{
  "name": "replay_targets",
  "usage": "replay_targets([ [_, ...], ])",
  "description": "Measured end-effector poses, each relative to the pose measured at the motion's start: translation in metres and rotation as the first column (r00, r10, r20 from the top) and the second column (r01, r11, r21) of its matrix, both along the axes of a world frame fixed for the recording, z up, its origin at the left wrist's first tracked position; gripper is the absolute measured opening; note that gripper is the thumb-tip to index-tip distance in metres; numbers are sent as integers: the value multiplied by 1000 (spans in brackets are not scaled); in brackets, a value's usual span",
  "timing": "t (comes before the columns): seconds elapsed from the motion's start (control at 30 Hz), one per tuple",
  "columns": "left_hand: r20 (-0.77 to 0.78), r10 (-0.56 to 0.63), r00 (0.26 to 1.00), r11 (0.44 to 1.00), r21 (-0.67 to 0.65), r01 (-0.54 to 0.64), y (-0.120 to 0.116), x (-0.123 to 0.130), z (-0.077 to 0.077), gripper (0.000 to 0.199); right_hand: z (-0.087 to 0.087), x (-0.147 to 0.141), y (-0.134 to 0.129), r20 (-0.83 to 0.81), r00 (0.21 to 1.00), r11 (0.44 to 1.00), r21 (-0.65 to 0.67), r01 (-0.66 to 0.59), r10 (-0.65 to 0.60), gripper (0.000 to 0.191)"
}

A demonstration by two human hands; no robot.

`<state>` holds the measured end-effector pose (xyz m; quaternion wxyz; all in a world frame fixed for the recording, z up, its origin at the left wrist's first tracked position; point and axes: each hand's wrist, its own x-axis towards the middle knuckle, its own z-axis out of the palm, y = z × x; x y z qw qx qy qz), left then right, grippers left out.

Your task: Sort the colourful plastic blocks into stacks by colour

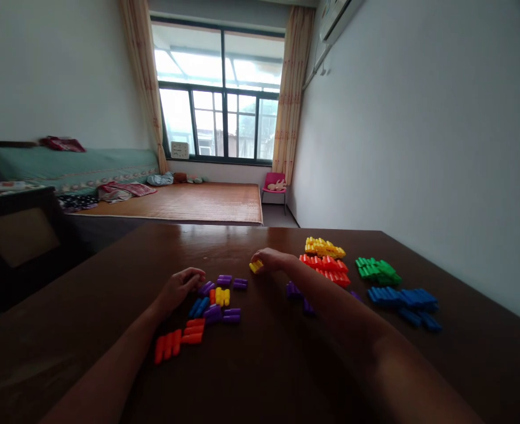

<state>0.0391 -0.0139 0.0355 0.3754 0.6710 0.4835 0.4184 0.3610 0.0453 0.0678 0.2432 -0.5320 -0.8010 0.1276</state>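
My right hand (267, 259) reaches over the middle of the table, its fingers closed on a small yellow plastic toy block (256, 267) with a ridged, tube-like shape. Left of it, my left hand (184, 284) rests on the table with loosely bent fingers, holding nothing that I can see. Its fingertips lie beside a purple block (206, 288); whether they touch it I cannot tell. Around that hand lie more purple blocks (232, 315), yellow ones (222, 297), blue ones (198, 307) and orange-red ones (168, 346).
Right of my forearm are sorted piles: yellow (324, 247), orange-red (325, 270), green (378, 270) and blue (403, 299). Some purple blocks (293, 289) lie partly behind that arm. Beyond the brown table (260, 365) stand a bed (189, 200) and a pink chair (275, 181).
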Motion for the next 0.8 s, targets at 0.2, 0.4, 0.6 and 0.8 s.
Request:
replay_targets([
  [0.2,-18,-10,1000,1000,-1,10,7,-6,-8,41,45,137,19,30,991,991,-25,131,-131,38],
  [0.4,-66,-7,998,1000,-4,7,13,-8,-14,42,28,257,19,201,802,813,-38,581,-563,32],
  [0.6,-86,5,996,1000,-14,-7,8,-7,-9,45,0,274,34,249,836,825,-178,536,-489,33],
  [0.8,-109,15,994,1000,-17,-17,5,-3,-3,47,5,292,42,244,899,827,-361,432,-363,33],
])
